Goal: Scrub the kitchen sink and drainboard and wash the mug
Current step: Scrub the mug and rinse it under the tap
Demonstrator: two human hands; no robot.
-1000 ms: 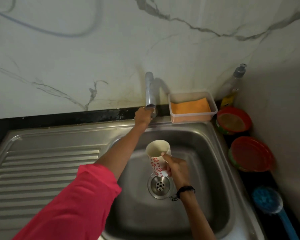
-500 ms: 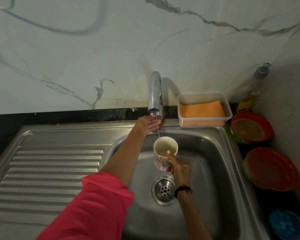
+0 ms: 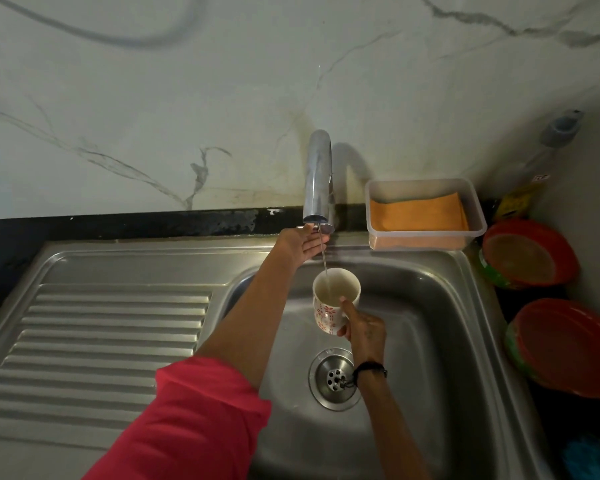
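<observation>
Since the earlier frame: left hand (image 3: pixel 303 244) off the tap base, fingers now straight beside the thin stream. Right hand (image 3: pixel 362 329) grips mug (image 3: pixel 333 299), upright above sink (image 3: pixel 430 327) drain (image 3: pixel 332 378), catching water under tap (image 3: pixel 318 178). Drainboard (image 3: pixel 94 341) to the left.

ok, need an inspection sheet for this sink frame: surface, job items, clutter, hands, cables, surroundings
Surface: steel sink with ribbed drainboard to its left; drain strainer in the basin.
Job items: floral mug held upright under the tap; a thin stream of water runs into it.
Clutter: plastic tub with orange cloth; two red plates; soap bottle, blurred; something blue at the lower right.
Hands: left hand open by the tap's base; right hand grips the mug.
Cables: grey hose or cable on the wall.
Surroundings: marble wall, black counter edge.
</observation>
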